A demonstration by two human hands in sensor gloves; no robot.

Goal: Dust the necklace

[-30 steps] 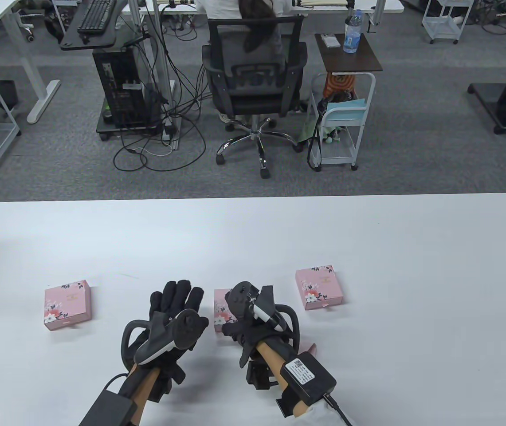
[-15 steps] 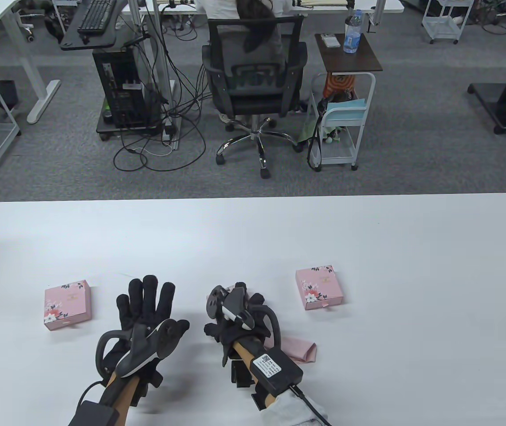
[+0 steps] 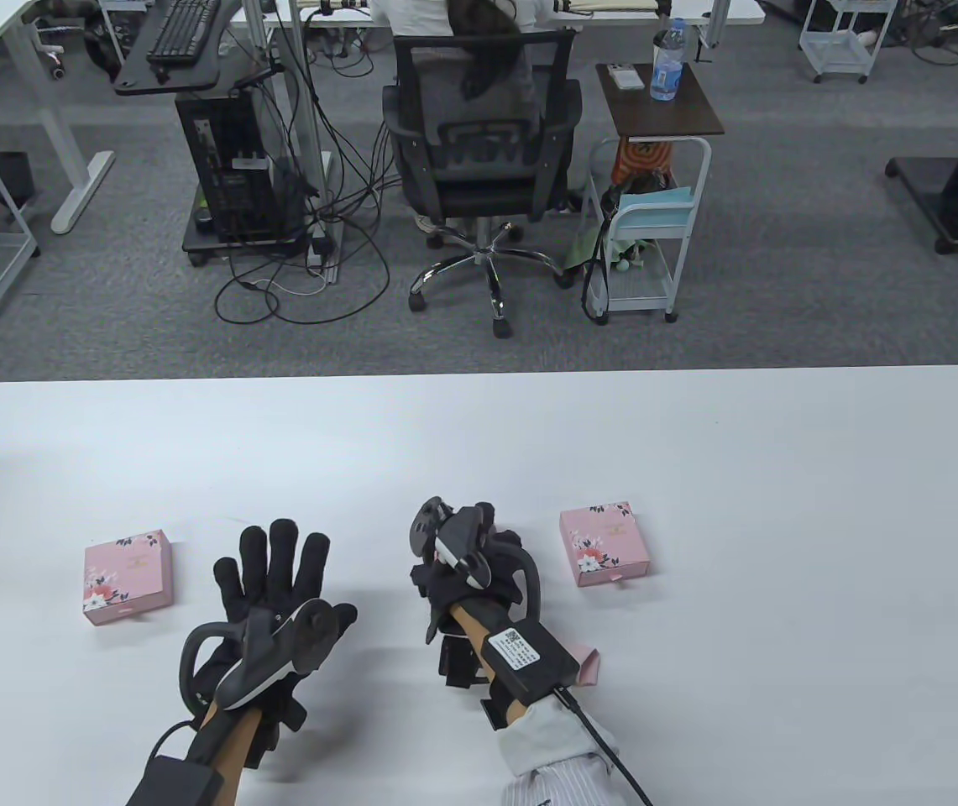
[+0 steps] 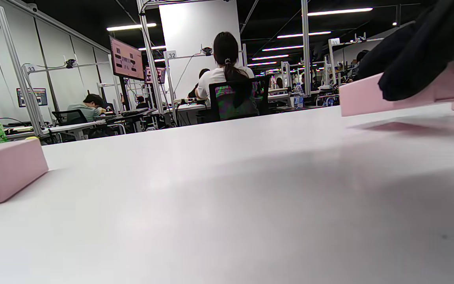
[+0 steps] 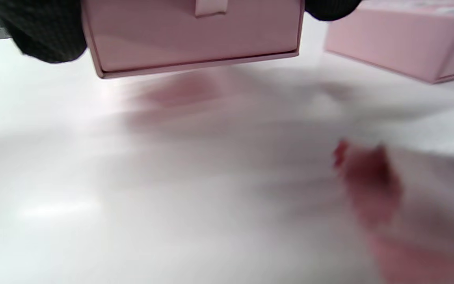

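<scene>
No necklace shows in any view. My right hand grips a small pink gift box; its gloved fingers clamp the box's two sides. In the table view this box is hidden beneath the hand. The left wrist view shows it as the pink box under the black glove. My left hand lies flat on the white table with its fingers spread and holds nothing. A folded pink cloth peeks out beside my right wrist.
Two more pink floral boxes lie on the table: one left of my left hand, one right of my right hand. Beyond the table's far edge a person sits in an office chair beside a small cart.
My left hand slid left and spread flat on the table. My right hand closed over the middle box, drew it toward me, then moved forward again, covering most of the pink cloth.
</scene>
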